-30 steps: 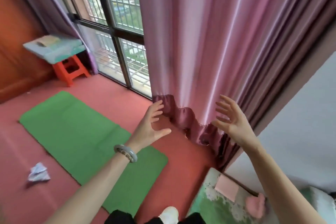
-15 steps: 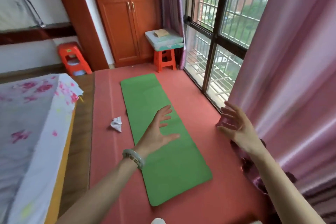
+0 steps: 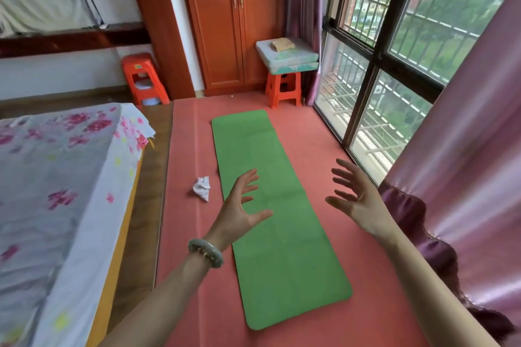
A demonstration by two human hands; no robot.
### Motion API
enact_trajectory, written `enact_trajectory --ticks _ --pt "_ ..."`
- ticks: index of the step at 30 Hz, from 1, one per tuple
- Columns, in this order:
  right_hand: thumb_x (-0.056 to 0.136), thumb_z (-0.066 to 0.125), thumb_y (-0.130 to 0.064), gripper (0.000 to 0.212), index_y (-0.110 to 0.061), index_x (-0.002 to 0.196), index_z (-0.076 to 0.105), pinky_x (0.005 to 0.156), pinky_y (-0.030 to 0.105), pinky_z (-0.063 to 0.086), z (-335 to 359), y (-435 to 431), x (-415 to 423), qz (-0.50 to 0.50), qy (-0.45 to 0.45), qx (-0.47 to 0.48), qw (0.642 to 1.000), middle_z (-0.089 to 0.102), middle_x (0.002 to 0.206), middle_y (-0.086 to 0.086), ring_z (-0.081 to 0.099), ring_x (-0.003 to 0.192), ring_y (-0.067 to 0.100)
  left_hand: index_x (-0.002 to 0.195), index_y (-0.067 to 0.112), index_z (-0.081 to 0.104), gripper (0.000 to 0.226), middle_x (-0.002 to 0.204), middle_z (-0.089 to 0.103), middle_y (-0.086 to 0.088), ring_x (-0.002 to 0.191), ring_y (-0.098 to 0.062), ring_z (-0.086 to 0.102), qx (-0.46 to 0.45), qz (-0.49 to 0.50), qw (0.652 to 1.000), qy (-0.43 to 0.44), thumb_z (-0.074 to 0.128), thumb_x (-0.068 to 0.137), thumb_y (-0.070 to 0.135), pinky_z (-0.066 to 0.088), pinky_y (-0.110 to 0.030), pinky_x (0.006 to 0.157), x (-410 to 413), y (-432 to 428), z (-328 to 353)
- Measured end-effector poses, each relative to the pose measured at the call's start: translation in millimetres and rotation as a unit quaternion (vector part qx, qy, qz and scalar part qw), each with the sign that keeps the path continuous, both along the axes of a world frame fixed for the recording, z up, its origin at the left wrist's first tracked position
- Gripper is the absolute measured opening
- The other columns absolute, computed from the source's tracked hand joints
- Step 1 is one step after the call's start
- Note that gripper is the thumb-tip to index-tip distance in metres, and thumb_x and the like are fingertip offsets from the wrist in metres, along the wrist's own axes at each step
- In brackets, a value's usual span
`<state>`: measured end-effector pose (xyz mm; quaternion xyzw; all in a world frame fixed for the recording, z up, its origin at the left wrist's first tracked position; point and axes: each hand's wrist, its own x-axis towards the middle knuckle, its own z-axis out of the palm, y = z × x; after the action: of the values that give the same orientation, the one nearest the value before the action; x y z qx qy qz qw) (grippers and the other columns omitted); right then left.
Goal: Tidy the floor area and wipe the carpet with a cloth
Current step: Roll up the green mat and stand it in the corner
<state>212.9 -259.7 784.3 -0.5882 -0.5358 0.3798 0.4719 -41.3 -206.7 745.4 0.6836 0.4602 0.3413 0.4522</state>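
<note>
The salmon-red carpet (image 3: 315,149) covers the floor strip between the bed (image 3: 56,177) on the left and the window (image 3: 394,79) and pink curtain (image 3: 465,149) on the right. On it lies a green mat (image 3: 282,248), flat and unrolled. Its long axis runs straight away from the person, the near short end low in the view and the far one towards the orange stool (image 3: 283,90).

Both arms reach forward over the near half of this mat. The left hand (image 3: 239,210), with a pale bracelet (image 3: 205,252) on its wrist, hangs over the mat's left edge. The right hand (image 3: 356,200) hangs over the bare carpet just past the mat's right edge. The fingers (image 3: 245,182) of both hands are spread wide and hold nothing, and neither hand appears to touch the floor.

Smallest is the white wad (image 3: 202,188), crumpled on the carpet just beside the mat's left edge; whether it is cloth or paper I cannot tell. It lies to the left of the left hand's fingers and about level with them, with the whole width of the mat between it and the right hand. So I judge the left hand to be the one for picking it up, by a short reach leftward and down. If the mat goes first, the hands already stand either side of it across its short axis, so rolling or lifting would start from the near end
</note>
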Motion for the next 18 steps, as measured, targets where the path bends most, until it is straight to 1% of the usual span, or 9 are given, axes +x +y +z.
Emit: enact_trajectory --ticks 2,7,11,15,18 --pt "0.075 0.072 0.006 0.076 -0.023 0.137 0.039 0.098 0.035 0.046 -2 12 -4 -0.005 -0.006 0.000 1.000 0.053 0.130 0.003 0.052 0.120 0.016 0.141 0.032 0.027 0.087 0.132 0.039 0.023 0.121 0.009 0.041 -0.001 0.002 1.000 -0.001 0.079 0.073 0.016 0.036 -0.010 0.096 -2 14 -3" --pt "0.075 0.072 0.004 0.076 -0.026 0.136 0.040 0.096 0.032 0.047 -10 32 -4 -0.012 -0.019 -0.019 1.000 0.054 0.128 0.000 0.052 0.119 0.013 0.137 0.033 0.030 0.083 0.132 0.041 0.019 0.119 0.007 0.043 -0.014 0.003 1.000 -0.005 0.079 0.073 0.014 0.036 -0.009 0.094 0 36 -14" --pt "0.075 0.072 0.004 0.075 -0.027 0.135 0.040 0.097 0.034 0.047 -23 45 7 -0.010 -0.023 -0.035 0.999 0.054 0.128 0.001 0.053 0.119 0.014 0.139 0.029 0.030 0.084 0.134 0.042 0.014 0.117 0.007 0.043 -0.029 0.008 1.000 0.002 0.079 0.073 0.015 0.037 -0.012 0.095 6 42 -29" --pt "0.075 0.070 0.005 0.073 -0.030 0.132 0.042 0.098 0.037 0.047 -39 60 20 0.013 -0.023 -0.056 0.998 0.055 0.127 0.002 0.053 0.117 0.013 0.140 0.028 0.031 0.084 0.134 0.042 0.012 0.115 0.006 0.045 -0.043 0.042 0.998 0.016 0.079 0.073 0.015 0.039 -0.014 0.093 14 44 -44" --pt "0.075 0.070 0.006 0.072 -0.030 0.130 0.042 0.098 0.037 0.046 -56 73 36 0.044 -0.025 -0.065 0.997 0.055 0.126 0.002 0.053 0.117 0.014 0.140 0.027 0.030 0.084 0.135 0.043 0.009 0.114 0.000 0.047 -0.046 0.079 0.996 0.026 0.079 0.073 0.015 0.042 -0.018 0.093 27 44 -59"
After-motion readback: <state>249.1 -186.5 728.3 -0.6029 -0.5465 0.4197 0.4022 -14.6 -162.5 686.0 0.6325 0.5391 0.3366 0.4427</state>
